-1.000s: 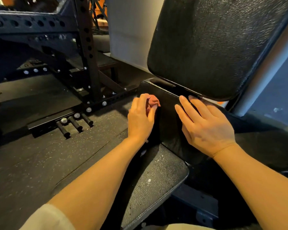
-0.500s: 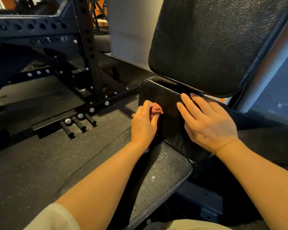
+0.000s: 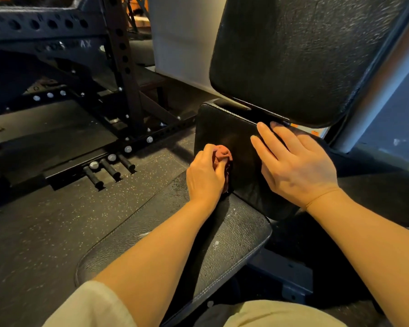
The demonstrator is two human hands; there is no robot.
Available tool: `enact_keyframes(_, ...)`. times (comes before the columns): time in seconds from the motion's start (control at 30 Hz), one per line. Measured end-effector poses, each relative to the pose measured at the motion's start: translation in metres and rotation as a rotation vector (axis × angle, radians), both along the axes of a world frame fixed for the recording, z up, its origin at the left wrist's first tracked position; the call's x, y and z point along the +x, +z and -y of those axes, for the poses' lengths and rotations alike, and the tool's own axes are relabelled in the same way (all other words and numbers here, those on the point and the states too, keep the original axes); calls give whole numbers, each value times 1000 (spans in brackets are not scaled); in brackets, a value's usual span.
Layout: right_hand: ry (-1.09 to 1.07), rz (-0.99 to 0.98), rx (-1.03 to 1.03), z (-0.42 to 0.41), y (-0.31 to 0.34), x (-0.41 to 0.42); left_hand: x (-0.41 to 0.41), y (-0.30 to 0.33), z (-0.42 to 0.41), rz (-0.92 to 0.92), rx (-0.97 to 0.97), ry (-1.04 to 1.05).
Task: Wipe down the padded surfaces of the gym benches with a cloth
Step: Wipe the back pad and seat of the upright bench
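A large black back pad [image 3: 298, 55] is seen tilted above both hands. Beneath the forearms lies the textured seat pad [image 3: 222, 244]. Between them, a smaller upright black pad [image 3: 224, 128] is touched by the right hand [image 3: 295, 168], laid flat with fingers straight. Just to its left, a bunched reddish cloth [image 3: 223, 153] is gripped by the left hand [image 3: 204, 177] and pressed against that pad.

A person's two bare forearms, left hand [image 3: 206, 175] and right hand [image 3: 298, 166] without rings, watch or gloves. Well back from the left hand, a cream short sleeve [image 3: 90, 305]; cream fabric [image 3: 269, 315] covers the lap.
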State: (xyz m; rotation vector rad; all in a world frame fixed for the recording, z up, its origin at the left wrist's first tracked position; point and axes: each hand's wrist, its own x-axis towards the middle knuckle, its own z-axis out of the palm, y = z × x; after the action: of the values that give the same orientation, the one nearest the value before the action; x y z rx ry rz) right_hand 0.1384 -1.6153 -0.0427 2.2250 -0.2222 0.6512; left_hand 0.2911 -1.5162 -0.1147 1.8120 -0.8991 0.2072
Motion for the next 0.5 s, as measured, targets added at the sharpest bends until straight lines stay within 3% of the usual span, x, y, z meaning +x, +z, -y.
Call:
enact_keyframes(0.17, -6, -4, -7, -1, 0, 0, 34, -1, -5, -163, 324, 157)
enact_keyframes(0.37, -14, -3, -13, -1, 1, 0, 12, 21, -1, -22, -52, 29)
enact_keyframes(0.43, -10, -12, -3, -1, 1, 0, 10, 14, -2, -27, -20, -1)
enact_keyframes(0.5, -9, -8, 8, -1, 1, 0, 23, 7, -5, 5, 201, 26)
